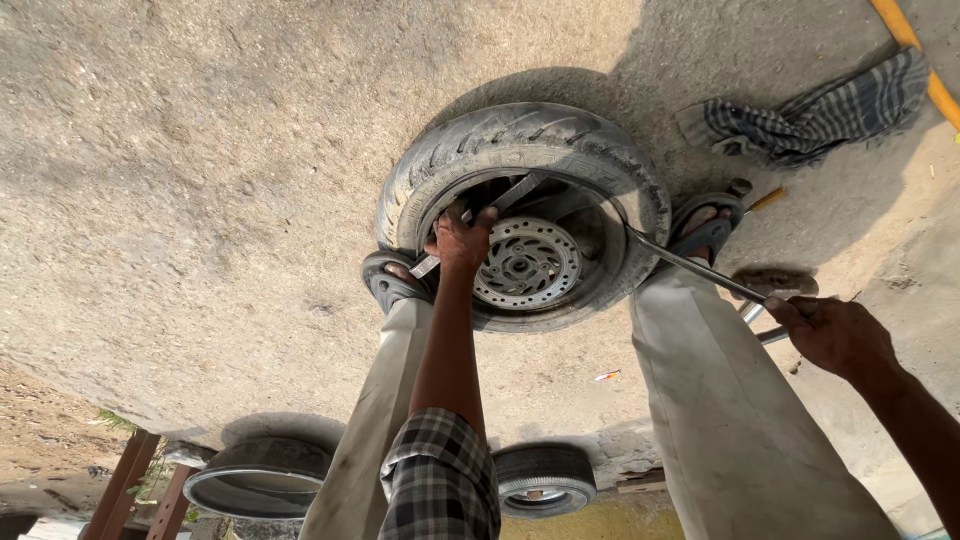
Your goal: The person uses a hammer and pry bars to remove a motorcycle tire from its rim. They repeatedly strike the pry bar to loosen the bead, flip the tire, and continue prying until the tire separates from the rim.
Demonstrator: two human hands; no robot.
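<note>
the tyre (520, 150) lies flat on the concrete ground (200, 200), pinned between both sandalled feet, its bead partly levered up near the brake disc (527, 264). the left hand (462, 240) is wrapped around one tyre lever (500, 205) at the rim; the right hand (830, 330) is clenched on a long lever (690, 265). most of the bead looks unseated no further.

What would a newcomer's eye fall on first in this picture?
A small tyre on its wheel lies flat on the concrete mid-frame, pinned by two sandalled feet. The left hand presses one metal bar at the rim; the right hand pulls a long lever. A checked cloth lies top right.
</note>
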